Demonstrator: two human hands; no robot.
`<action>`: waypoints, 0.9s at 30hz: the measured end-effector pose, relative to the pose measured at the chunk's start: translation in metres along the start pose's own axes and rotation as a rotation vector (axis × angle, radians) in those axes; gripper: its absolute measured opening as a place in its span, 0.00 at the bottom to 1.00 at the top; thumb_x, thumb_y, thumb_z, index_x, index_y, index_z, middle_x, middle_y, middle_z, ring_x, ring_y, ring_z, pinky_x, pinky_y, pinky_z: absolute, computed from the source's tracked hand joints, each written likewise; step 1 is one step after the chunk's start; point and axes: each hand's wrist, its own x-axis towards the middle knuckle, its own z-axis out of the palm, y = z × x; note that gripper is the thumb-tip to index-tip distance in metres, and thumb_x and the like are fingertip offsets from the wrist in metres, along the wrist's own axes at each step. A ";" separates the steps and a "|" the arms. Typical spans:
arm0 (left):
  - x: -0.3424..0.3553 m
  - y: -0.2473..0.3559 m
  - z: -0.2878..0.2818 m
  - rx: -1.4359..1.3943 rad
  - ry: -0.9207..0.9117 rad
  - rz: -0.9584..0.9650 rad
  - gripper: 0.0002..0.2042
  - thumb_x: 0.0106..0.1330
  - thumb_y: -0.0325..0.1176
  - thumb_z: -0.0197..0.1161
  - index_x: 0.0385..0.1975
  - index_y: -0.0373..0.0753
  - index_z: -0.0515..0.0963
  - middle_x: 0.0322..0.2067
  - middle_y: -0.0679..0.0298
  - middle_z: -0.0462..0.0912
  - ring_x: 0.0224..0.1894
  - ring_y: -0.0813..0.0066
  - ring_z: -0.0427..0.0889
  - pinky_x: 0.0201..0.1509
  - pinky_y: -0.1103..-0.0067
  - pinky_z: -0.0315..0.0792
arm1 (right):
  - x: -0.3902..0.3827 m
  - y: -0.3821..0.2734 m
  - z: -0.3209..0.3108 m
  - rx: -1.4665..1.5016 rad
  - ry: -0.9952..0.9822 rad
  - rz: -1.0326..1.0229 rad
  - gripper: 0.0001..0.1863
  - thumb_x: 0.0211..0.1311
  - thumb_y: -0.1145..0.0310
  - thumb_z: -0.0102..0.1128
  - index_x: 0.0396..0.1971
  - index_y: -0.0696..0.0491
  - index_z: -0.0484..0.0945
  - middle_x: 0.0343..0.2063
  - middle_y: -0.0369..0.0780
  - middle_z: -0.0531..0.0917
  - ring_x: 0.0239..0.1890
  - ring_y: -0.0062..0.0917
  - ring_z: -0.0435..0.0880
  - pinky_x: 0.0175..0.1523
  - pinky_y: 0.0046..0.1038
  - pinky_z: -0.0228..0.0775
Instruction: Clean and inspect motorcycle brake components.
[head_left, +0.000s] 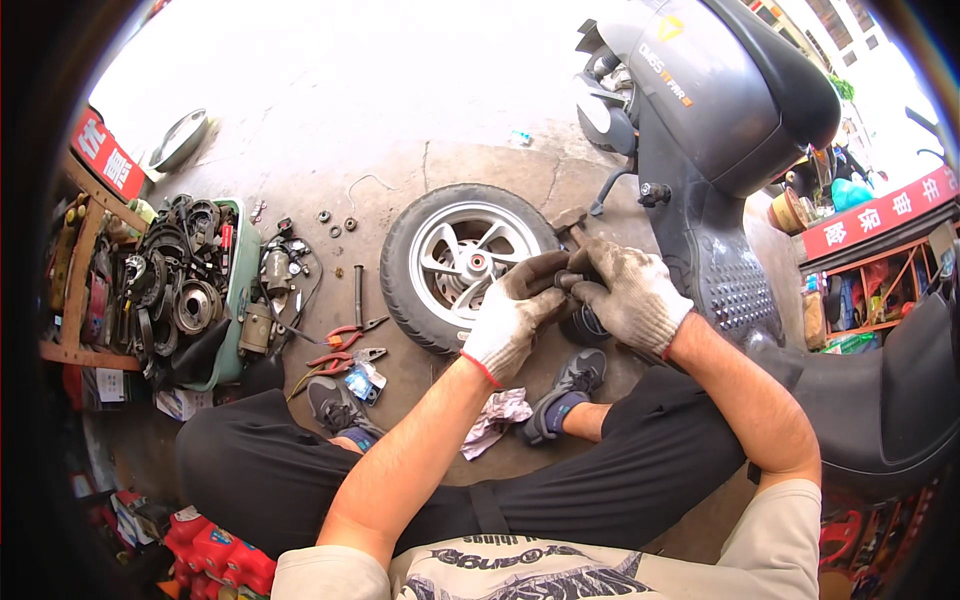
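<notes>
Head view, left to right: green tray (243, 262) on the concrete floor (400, 160), packed with dark belts, pulleys and round metal parts (180, 290); more small parts spill just beside its right edge. Red-handled pliers (345, 337) and a second pair lie near the tray, with a dark rod (358, 293) above them. Scooter wheel (462, 262) lies flat on the floor, tyre on, hub up. Crumpled rag (497, 417) between the person's shoes. Left hand (517, 312), gloved, fingers curled tight around a small dark cylindrical part (568, 282), held over the wheel's right edge. Right hand (628, 290), gloved, fingers closed on the same part from the other side; both gloves touching. Can't tell what the part is. Dark grey scooter (710, 110) stands at right, behind the hands.
</notes>
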 end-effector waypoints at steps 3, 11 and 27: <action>0.000 -0.001 -0.001 0.038 0.004 0.020 0.28 0.66 0.26 0.63 0.65 0.29 0.63 0.58 0.55 0.75 0.59 0.69 0.77 0.64 0.73 0.74 | 0.000 0.002 0.000 -0.012 -0.003 0.004 0.11 0.64 0.63 0.60 0.41 0.53 0.78 0.37 0.48 0.85 0.44 0.45 0.84 0.50 0.43 0.74; 0.003 -0.006 -0.004 0.063 0.010 0.040 0.24 0.69 0.29 0.62 0.63 0.29 0.67 0.56 0.57 0.77 0.56 0.69 0.79 0.62 0.74 0.75 | 0.002 0.003 -0.002 -0.040 -0.018 -0.023 0.10 0.62 0.63 0.61 0.41 0.51 0.79 0.38 0.49 0.83 0.44 0.47 0.83 0.49 0.45 0.73; 0.002 -0.002 0.000 0.169 0.030 0.081 0.25 0.68 0.29 0.63 0.63 0.29 0.67 0.57 0.55 0.76 0.56 0.68 0.79 0.61 0.73 0.76 | 0.002 0.005 0.000 -0.022 -0.036 -0.001 0.11 0.63 0.61 0.61 0.40 0.51 0.79 0.36 0.49 0.84 0.42 0.47 0.84 0.48 0.45 0.74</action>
